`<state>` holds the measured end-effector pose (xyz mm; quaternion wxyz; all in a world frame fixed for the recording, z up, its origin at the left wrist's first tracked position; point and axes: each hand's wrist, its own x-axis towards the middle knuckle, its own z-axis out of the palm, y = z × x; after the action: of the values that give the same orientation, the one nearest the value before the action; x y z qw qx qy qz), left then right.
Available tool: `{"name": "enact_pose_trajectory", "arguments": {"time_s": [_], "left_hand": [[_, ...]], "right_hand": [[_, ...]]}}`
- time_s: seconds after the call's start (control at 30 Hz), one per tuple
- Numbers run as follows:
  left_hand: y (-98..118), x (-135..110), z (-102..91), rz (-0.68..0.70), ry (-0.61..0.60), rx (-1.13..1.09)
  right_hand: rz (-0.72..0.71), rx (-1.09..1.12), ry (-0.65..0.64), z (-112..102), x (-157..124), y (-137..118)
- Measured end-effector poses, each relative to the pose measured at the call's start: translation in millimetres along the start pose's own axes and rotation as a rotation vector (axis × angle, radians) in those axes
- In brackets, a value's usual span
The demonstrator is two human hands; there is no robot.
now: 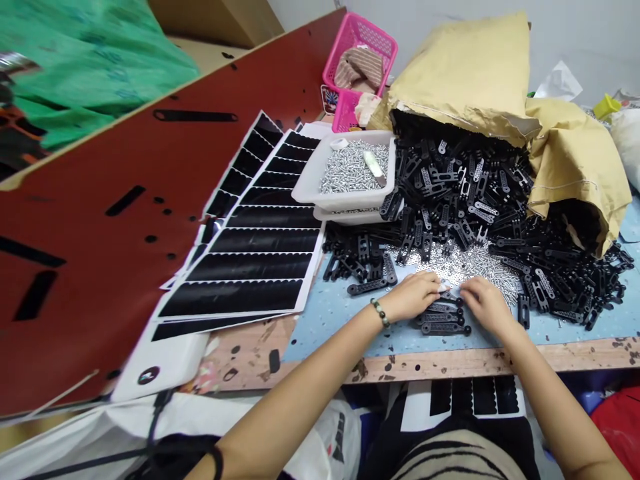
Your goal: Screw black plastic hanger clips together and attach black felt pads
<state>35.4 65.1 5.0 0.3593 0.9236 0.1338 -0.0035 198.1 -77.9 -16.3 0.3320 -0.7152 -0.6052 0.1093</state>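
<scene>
My left hand [414,295] and my right hand [484,303] rest close together on the blue mat [330,313], over a small row of flat black plastic parts [443,320]. Both hands have their fingers curled and pinched at the parts; what lies under the fingertips is hidden. A bead bracelet [380,312] circles my left wrist. Just beyond the fingers lies a heap of small silver screws [465,263]. Behind it a big pile of the same black parts [470,193] spills from a torn tan paper sack [465,73].
A white tray of silver screws [350,167] stands left of the pile. Sheets of black adhesive strips [260,260] fan out further left. A large red board [115,200] with slots leans at the left. A pink basket [360,47] stands behind.
</scene>
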Motion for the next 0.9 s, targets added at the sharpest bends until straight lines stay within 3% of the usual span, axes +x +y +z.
{"name": "enact_pose_trajectory", "arguments": {"time_s": [0.1,0.17,0.27,0.37,0.43,0.53,0.6,0.67,0.73,0.8,0.83,0.9], "left_hand": [[4,-3,-1.9,-0.009,-0.034,0.023],[8,-7,-5.6,-0.023,-0.002,0.032],[16,-11,-16.3,-0.047,0.169,-0.015],[25,-5,-27.2,-0.044,0.412,-0.068],[31,7,-29.6,-0.046,0.511,-0.144],[40,32,-23.7,-0.081,0.455,-0.484],[46,46,-16.7,-0.085,0.411,-0.726],[51,54,-11.2,-0.067,0.434,-0.882],[53,56,-9.2,-0.082,0.488,-0.963],[53,54,-10.1,-0.133,0.52,-0.982],[53,52,-10.9,-0.162,0.52,-0.976],[54,48,-12.2,-0.205,0.477,-0.966]], "right_hand": [[0.111,-0.088,0.257,-5,42,5],[0.172,-0.154,0.272,-5,71,9],[0.237,-0.114,0.241,-8,94,16],[0.273,0.095,0.346,-16,87,19],[0.25,0.311,0.369,-18,70,14],[0.19,0.7,0.188,-13,43,-2],[0.17,0.84,0.032,-13,34,-8],[0.175,0.77,0.008,-25,36,-2],[0.255,0.5,0.165,-49,47,17],[0.445,0.127,0.406,-76,64,44],[0.561,-0.049,0.407,-87,75,58],[0.649,-0.128,0.371,-101,94,82]]}}
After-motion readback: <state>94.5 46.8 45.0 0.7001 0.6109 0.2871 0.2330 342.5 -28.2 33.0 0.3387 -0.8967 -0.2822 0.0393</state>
